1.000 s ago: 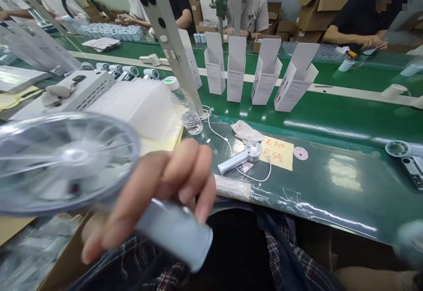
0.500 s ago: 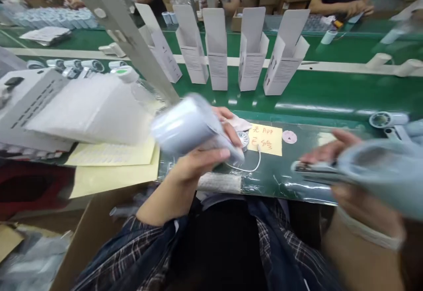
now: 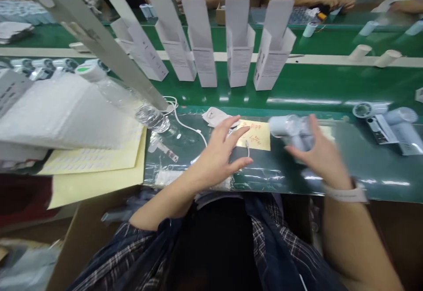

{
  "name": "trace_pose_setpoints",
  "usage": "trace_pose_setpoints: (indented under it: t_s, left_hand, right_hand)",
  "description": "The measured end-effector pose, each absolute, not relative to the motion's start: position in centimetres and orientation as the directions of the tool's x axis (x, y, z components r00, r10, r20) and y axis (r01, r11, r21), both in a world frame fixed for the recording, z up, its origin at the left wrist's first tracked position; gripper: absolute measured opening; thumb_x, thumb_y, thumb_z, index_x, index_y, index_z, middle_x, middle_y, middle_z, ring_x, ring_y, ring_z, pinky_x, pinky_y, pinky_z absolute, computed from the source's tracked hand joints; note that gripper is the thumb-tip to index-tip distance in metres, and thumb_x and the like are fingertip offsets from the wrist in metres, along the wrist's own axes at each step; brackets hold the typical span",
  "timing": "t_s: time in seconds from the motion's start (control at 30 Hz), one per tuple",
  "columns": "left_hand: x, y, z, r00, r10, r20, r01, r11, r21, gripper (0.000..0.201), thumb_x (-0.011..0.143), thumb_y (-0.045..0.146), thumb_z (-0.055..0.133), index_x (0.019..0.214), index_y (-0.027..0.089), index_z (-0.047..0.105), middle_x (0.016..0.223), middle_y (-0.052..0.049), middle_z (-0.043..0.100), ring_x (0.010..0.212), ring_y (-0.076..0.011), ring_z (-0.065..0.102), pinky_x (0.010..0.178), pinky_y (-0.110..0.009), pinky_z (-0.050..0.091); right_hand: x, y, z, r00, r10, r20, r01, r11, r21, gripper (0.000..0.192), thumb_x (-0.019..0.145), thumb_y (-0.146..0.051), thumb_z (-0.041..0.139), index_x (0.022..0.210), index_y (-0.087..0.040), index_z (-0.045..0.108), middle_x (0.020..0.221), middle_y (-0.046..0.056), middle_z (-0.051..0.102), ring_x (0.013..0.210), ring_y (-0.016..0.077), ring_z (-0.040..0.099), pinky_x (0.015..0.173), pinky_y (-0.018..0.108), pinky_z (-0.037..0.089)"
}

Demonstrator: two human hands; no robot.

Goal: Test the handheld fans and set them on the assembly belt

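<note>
My left hand (image 3: 218,152) hovers over the near bench with its fingers spread and nothing in them. Beneath it, a white cable (image 3: 188,125) runs across the bench, and a yellow note (image 3: 262,136) with red handwriting lies just beyond its fingertips. My right hand (image 3: 322,156) has thumb and fingers around a light-blue cylindrical device (image 3: 284,125), blurred by motion, with what looks like clear wrap on it. A crumpled white cloth (image 3: 214,117) rests behind my left hand.
Several open white boxes (image 3: 202,61) stand upright behind the bench. A slanted metal post (image 3: 109,57), a clear bottle (image 3: 152,117) and white foam sheets (image 3: 66,110) are on the left. Light-blue devices (image 3: 401,115) lie at right. Co-workers' hands (image 3: 333,0) work across the line.
My left hand has let go of the light-blue device it held and spread its fingers. My right hand has moved inward and left, over the bench. The view has shifted slightly right.
</note>
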State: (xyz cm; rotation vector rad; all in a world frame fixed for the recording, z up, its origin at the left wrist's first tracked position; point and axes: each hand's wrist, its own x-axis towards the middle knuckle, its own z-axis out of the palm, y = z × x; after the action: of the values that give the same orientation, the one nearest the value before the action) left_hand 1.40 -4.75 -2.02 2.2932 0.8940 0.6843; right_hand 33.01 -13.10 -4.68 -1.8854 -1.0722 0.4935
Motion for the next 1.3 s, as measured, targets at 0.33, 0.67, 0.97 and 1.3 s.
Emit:
trace_pose_setpoints:
  t_s: [0.33,0.67,0.97,1.3]
  left_hand:
    - [-0.8,-3.0,-4.2,0.398,0.917,-0.037,0.465,-0.167,0.869,0.049,0.097,0.053,0.071,0.13,0.019,0.058,0.128,-0.015,0.072,0.116,-0.0325,0.068,0.103,-0.05,0.053]
    - [0.4,-3.9,-3.7,0.442,0.897,0.019,-0.571,0.265,0.777,0.071,0.078,0.075,0.087,0.114,0.024,0.054,0.099,-0.001,0.066,0.086,-0.0154,0.068,0.081,-0.032,0.057]
    - [0.0,-4.0,-2.9,0.441,0.896,0.047,-0.595,0.253,0.763,0.079,0.064,0.032,0.099,0.121,0.026,0.045,0.089,0.006,0.06,0.074,-0.0111,0.062,0.072,-0.029,0.052]
    - [0.6,-4.5,-3.6,0.366,0.928,0.072,-0.556,0.156,0.817,0.076,0.068,0.035,0.097,0.12,0.026,0.043,0.092,0.006,0.061,0.076,-0.0112,0.062,0.076,-0.03,0.052]
  right_hand:
    - [28.9,-11.6,-5.4,0.379,0.915,0.137,0.734,-0.207,-0.647,0.036,0.089,-0.066,0.067,0.087,-0.03,0.069,0.092,0.015,0.07,0.097,0.0425,0.065,0.095,0.072,0.045]
    - [18.0,-11.6,-5.1,-0.266,0.931,-0.251,0.139,-0.22,-0.966,0.035,0.09,-0.055,0.077,0.102,-0.023,0.068,0.078,0.002,0.073,0.07,0.0218,0.07,0.071,0.039,0.06]
    - [15.7,-12.7,-4.1,-0.104,0.993,-0.056,0.043,-0.051,-0.998,0.039,0.096,-0.06,0.076,0.088,-0.022,0.081,0.077,0.004,0.075,0.071,0.0185,0.068,0.068,0.031,0.057]
    - [13.3,-13.9,-4.7,0.03,0.999,-0.045,-0.102,-0.042,-0.994,0.035,0.107,-0.052,0.067,0.088,-0.023,0.069,0.052,-0.007,0.051,0.049,0.0114,0.052,0.057,0.026,0.046]
